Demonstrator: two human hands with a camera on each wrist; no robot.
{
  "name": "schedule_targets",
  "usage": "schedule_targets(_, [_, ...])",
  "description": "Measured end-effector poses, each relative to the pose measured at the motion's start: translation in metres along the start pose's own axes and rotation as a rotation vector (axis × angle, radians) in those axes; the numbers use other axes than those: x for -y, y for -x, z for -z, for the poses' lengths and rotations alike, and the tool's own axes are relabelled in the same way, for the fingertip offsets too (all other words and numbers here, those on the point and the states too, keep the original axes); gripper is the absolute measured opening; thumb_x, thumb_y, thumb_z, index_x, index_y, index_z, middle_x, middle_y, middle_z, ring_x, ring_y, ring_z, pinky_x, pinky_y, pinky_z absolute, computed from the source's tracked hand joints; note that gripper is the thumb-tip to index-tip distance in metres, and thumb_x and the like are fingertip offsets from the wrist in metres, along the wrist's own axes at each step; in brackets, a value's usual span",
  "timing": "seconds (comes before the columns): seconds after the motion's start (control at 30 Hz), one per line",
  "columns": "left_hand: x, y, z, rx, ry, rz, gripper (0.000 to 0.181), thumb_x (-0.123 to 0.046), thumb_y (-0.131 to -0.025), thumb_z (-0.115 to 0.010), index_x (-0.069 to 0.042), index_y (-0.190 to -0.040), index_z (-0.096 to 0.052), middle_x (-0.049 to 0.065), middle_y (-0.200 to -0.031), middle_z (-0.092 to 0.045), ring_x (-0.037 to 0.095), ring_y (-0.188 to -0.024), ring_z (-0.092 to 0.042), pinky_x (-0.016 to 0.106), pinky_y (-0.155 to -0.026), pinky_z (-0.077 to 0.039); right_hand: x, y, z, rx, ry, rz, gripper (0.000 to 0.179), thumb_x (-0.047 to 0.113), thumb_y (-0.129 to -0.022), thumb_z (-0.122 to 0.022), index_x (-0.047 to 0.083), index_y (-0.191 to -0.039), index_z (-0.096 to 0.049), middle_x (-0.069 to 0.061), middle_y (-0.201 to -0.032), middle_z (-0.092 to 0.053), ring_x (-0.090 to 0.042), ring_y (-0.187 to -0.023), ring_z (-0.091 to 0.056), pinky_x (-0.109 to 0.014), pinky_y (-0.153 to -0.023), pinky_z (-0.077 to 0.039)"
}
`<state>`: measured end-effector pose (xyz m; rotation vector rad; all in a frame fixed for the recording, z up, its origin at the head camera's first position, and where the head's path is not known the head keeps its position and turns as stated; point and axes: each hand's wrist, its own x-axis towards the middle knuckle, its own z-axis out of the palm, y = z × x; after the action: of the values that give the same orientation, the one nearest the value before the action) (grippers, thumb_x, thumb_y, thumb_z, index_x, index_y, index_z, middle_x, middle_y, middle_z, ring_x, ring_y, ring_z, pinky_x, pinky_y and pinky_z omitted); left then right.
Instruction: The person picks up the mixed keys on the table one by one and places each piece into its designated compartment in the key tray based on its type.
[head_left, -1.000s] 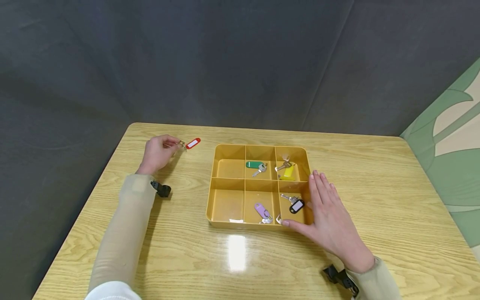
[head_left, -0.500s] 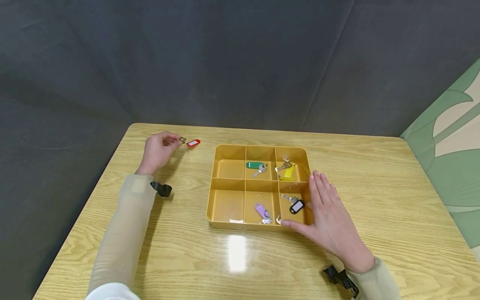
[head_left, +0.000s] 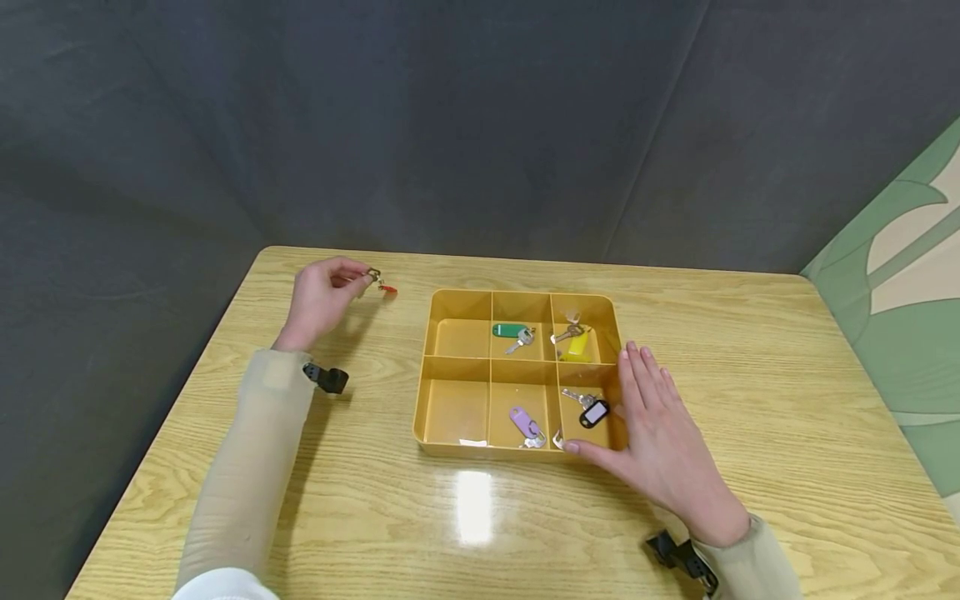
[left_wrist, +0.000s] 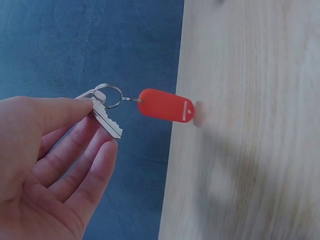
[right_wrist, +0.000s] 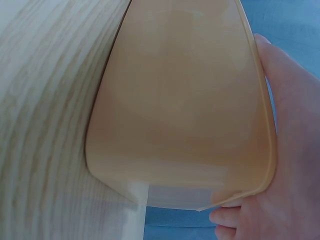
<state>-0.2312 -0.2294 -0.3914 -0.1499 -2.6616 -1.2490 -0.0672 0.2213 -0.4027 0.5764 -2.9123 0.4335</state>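
Note:
Thumb and fingers of my left hand (head_left: 318, 296) pinch a silver key (left_wrist: 107, 120) by its head, above the table's far left part. From its split ring hangs a red key tag (left_wrist: 165, 105), its tip close to the wood; I cannot tell whether it touches. My right hand (head_left: 667, 433) rests on the right front corner of a yellow divided tray (head_left: 450, 451), fingers straight along the right rim, thumb on the front rim. Inside lie keys with a green tag (head_left: 509, 331) back middle, yellow tag (head_left: 575, 346) back right, purple tag (head_left: 523, 421) front middle, black tag (head_left: 595, 413) front right.
The wooden table (head_left: 360, 517) ends at a dark cloth partition (head_left: 465, 125) behind it. A green and beige patterned surface (head_left: 900, 275) stands at the right. Each wrist carries a small black camera, the left one (head_left: 327, 379) hanging just over the tabletop.
My left hand has lifted the key slightly and shifted a little right. The red tag, lying flatter earlier, now dangles from the ring. My right hand and the tray have stayed put.

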Motion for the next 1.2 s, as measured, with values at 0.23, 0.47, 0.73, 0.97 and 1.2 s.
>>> schedule_targets(0.23, [-0.008, 0.002, 0.000, -0.012, 0.007, -0.036, 0.017, -0.014, -0.097, -0.072, -0.006, -0.112, -0.076, 0.008, -0.099, -0.074, 0.020, -0.085, -0.067, 0.032, -0.078, -0.054, -0.001, 0.001, -0.001, 0.006, 0.010, 0.000, 0.126, 0.074, -0.081, -0.068, -0.009, -0.159, -0.012, -0.022, -0.167, -0.006, -0.037, -0.153, -0.007, -0.046, -0.124, -0.004])
schedule_targets(0.47, [-0.017, 0.004, -0.001, -0.014, 0.019, -0.046, 0.017, -0.015, -0.097, -0.073, -0.006, -0.111, -0.076, 0.007, -0.100, -0.074, 0.019, -0.086, -0.067, 0.032, -0.078, -0.054, -0.001, 0.001, -0.002, 0.004, 0.006, 0.003, 0.126, 0.074, -0.081, -0.068, -0.008, -0.159, -0.012, -0.022, -0.167, -0.005, -0.037, -0.153, -0.006, -0.047, -0.124, -0.005])
schedule_targets(0.73, [-0.028, 0.006, -0.002, -0.027, 0.025, -0.066, 0.017, -0.015, -0.096, -0.074, -0.006, -0.110, -0.077, 0.007, -0.100, -0.075, 0.017, -0.085, -0.068, 0.027, -0.076, -0.055, 0.000, 0.001, -0.001, 0.000, 0.011, 0.007, 0.126, 0.073, -0.082, -0.067, -0.008, -0.159, -0.011, -0.023, -0.167, -0.006, -0.037, -0.153, -0.006, -0.047, -0.124, -0.006])
schedule_targets(0.97, [-0.033, 0.008, -0.004, -0.044, 0.046, -0.085, 0.016, -0.015, -0.095, -0.075, -0.007, -0.109, -0.077, 0.006, -0.099, -0.075, 0.016, -0.083, -0.069, 0.024, -0.075, -0.055, -0.001, 0.000, -0.001, 0.003, 0.010, 0.007, 0.125, 0.073, -0.082, -0.068, -0.008, -0.159, -0.011, -0.022, -0.167, -0.005, -0.037, -0.153, -0.006, -0.047, -0.124, -0.005])
schedule_targets(1.2, [-0.040, 0.009, -0.005, -0.051, 0.081, -0.110, 0.015, -0.011, -0.094, -0.076, -0.005, -0.108, -0.077, 0.008, -0.099, -0.075, 0.016, -0.082, -0.069, 0.021, -0.075, -0.055, 0.000, 0.000, -0.001, 0.005, 0.009, 0.001, 0.125, 0.074, -0.082, -0.067, -0.008, -0.159, -0.011, -0.021, -0.167, -0.004, -0.038, -0.153, -0.007, -0.047, -0.124, -0.005])
